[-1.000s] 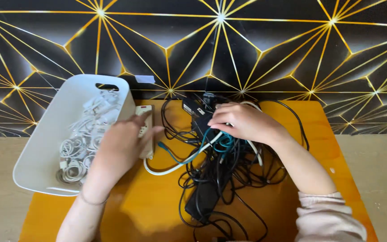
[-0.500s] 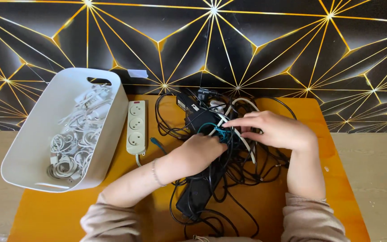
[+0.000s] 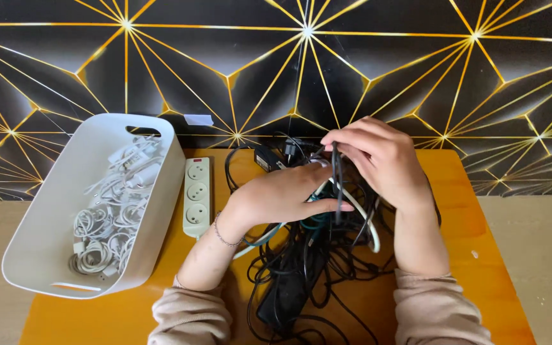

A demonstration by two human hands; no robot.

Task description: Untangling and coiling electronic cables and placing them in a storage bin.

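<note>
A tangle of mostly black cables (image 3: 317, 255), with a teal strand and a white cord running through it, lies on an orange table (image 3: 467, 255). My left hand (image 3: 282, 195) rests flat on top of the tangle, fingers pointing right. Just above the heap, my right hand (image 3: 378, 156) pinches a black cable and holds a loop of it lifted. A black adapter block (image 3: 285, 297) lies at the tangle's near end.
A white power strip (image 3: 197, 190) with three sockets lies left of the tangle. Beside it stands a white bin (image 3: 59, 191) holding several coiled white cables. A black wall with gold lines rises behind the table.
My left hand left the power strip and moved right onto the tangle. My right hand rose, lifting a black cable up out of the heap.
</note>
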